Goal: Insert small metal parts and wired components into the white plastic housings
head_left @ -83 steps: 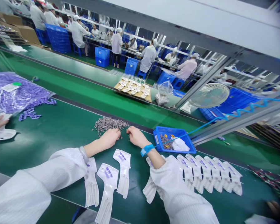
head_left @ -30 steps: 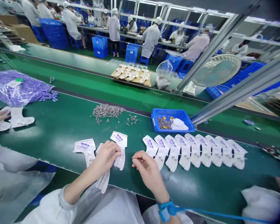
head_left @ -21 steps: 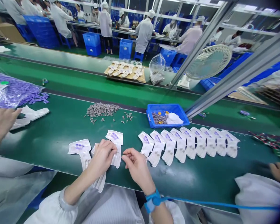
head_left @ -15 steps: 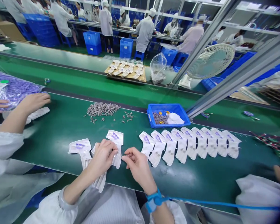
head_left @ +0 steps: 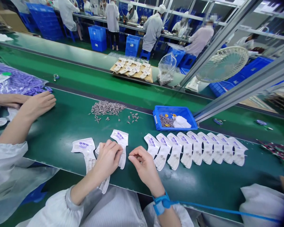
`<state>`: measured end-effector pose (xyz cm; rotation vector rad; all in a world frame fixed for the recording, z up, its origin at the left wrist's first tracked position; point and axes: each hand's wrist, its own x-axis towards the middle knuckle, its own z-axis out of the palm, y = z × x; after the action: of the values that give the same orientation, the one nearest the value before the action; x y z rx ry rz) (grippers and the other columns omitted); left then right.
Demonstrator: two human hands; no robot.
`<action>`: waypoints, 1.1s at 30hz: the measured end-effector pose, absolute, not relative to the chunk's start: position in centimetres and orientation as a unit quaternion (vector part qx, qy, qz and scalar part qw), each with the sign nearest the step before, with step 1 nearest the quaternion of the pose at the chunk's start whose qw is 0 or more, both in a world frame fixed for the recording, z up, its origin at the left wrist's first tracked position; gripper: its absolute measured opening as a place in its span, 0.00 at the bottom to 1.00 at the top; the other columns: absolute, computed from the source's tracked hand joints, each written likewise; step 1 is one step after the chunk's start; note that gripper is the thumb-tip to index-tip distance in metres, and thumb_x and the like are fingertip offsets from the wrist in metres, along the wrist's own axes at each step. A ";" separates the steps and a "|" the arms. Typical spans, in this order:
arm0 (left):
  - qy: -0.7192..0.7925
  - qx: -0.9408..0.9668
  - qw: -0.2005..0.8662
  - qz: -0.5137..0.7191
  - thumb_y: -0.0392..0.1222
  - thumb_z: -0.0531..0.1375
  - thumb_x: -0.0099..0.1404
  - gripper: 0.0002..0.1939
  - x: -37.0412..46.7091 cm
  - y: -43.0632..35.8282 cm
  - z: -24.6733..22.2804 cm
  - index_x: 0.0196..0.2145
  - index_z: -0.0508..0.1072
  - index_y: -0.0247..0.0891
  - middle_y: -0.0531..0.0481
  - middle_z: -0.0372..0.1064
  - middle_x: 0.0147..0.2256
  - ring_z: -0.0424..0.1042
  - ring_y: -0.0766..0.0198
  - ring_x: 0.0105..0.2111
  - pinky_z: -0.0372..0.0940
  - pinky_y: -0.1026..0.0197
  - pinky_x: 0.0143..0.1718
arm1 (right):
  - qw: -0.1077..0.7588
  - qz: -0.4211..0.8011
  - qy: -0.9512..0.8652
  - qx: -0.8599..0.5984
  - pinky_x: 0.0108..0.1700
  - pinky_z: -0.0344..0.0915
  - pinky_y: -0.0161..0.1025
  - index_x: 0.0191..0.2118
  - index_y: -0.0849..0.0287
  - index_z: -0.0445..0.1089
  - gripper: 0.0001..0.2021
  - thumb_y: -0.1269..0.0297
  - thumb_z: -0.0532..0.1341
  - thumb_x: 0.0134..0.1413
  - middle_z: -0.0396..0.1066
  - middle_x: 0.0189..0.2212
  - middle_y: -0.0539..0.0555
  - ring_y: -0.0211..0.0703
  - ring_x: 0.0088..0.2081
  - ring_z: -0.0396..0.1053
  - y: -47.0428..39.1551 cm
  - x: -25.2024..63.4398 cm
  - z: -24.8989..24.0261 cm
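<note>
My left hand (head_left: 109, 157) lies over a white plastic shell, its fingers curled together at the lower part of another upright shell (head_left: 120, 137) with purple pieces in it. What its fingertips hold is hidden. Just right of that shell, my right hand (head_left: 142, 162) hovers with thumb and index finger pinched; anything between them is too small to see. A third white shell (head_left: 83, 145) lies to the left. A row of several white shells (head_left: 174, 148) extends to the right, with purple pieces in their upper parts and small metal parts in many lower halves.
Behind the hands lie a pile of small metal parts (head_left: 106, 108) and a blue tray (head_left: 157, 126). A co-worker's hands (head_left: 38, 104) are at the left by a bag of purple pieces (head_left: 16, 77). A metal post (head_left: 217, 67) slants at right; a blue wrist cord (head_left: 203, 206) runs rightward.
The whole view has shifted slightly, moving the table items right. My hands keep nearly the same pose. At left, the co-worker's hands have come together, and the white shell beside them has moved left.
</note>
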<state>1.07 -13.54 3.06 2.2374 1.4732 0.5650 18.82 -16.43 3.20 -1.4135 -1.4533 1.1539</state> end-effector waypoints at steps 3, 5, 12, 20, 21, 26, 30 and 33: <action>0.518 0.808 0.189 0.210 0.36 0.53 0.72 0.10 1.1 -13.6 2.8 0.33 0.71 0.39 0.51 0.70 0.32 0.64 0.58 0.36 0.49 0.54 0.38 | 0.379 0.468 -0.568 -0.562 0.31 0.60 0.34 0.30 0.57 0.69 0.06 0.64 0.62 0.57 0.64 0.27 0.48 0.36 0.28 0.62 -16.1 18.8 3.3; 0.511 0.810 0.194 0.214 0.35 0.53 0.71 0.10 1.1 -13.4 2.7 0.33 0.71 0.39 0.52 0.70 0.32 0.64 0.58 0.37 0.49 0.54 0.38 | 0.372 0.491 -0.547 -0.566 0.29 0.59 0.33 0.30 0.57 0.67 0.07 0.62 0.63 0.56 0.63 0.25 0.46 0.35 0.27 0.61 -15.9 18.7 3.2; 0.499 0.804 0.244 0.215 0.33 0.55 0.69 0.09 0.8 -12.7 3.0 0.32 0.71 0.40 0.54 0.73 0.31 0.64 0.59 0.37 0.48 0.54 0.38 | 0.307 0.553 -0.522 -0.571 0.23 0.58 0.31 0.30 0.58 0.68 0.06 0.63 0.63 0.53 0.64 0.18 0.45 0.34 0.20 0.61 -14.6 18.9 3.1; 0.499 0.794 0.259 0.231 0.29 0.54 0.68 0.10 0.8 -12.6 2.8 0.31 0.70 0.40 0.55 0.73 0.31 0.65 0.60 0.37 0.48 0.55 0.38 | 0.213 0.564 -0.585 -0.542 0.23 0.60 0.30 0.29 0.60 0.69 0.06 0.67 0.58 0.55 0.68 0.23 0.49 0.34 0.21 0.64 -12.3 18.5 4.2; 0.496 0.797 0.257 0.230 0.29 0.54 0.68 0.10 0.8 -12.6 2.8 0.32 0.70 0.39 0.55 0.73 0.31 0.65 0.59 0.37 0.48 0.55 0.38 | 0.197 0.558 -0.599 -0.540 0.24 0.60 0.30 0.28 0.60 0.69 0.07 0.67 0.58 0.55 0.68 0.22 0.48 0.33 0.21 0.63 -12.0 18.4 4.5; 0.477 0.816 0.261 0.197 0.32 0.53 0.71 0.12 0.4 -12.3 3.1 0.32 0.74 0.38 0.51 0.73 0.32 0.65 0.57 0.39 0.49 0.54 0.38 | 0.130 0.540 -0.635 -0.537 0.24 0.59 0.31 0.28 0.60 0.69 0.08 0.67 0.57 0.56 0.67 0.22 0.48 0.33 0.21 0.62 -11.0 18.3 5.3; 0.455 0.829 0.272 0.178 0.32 0.52 0.72 0.13 0.0 -12.0 3.4 0.34 0.75 0.39 0.49 0.73 0.33 0.65 0.56 0.40 0.49 0.53 0.39 | 0.119 0.541 -0.644 -0.528 0.26 0.60 0.31 0.28 0.60 0.68 0.07 0.67 0.57 0.57 0.69 0.23 0.48 0.34 0.22 0.64 -10.6 18.5 5.1; 0.436 0.836 0.278 0.183 0.30 0.53 0.69 0.10 -0.4 -11.9 3.5 0.35 0.73 0.39 0.49 0.74 0.36 0.64 0.55 0.42 0.50 0.53 0.39 | 0.109 0.530 -0.662 -0.519 0.26 0.59 0.31 0.29 0.59 0.67 0.07 0.67 0.56 0.57 0.67 0.22 0.47 0.34 0.22 0.63 -10.5 18.6 5.0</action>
<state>-0.41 -11.89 3.55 2.2451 1.1698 0.4921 18.65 -10.47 5.04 -1.5254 -1.9455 1.5580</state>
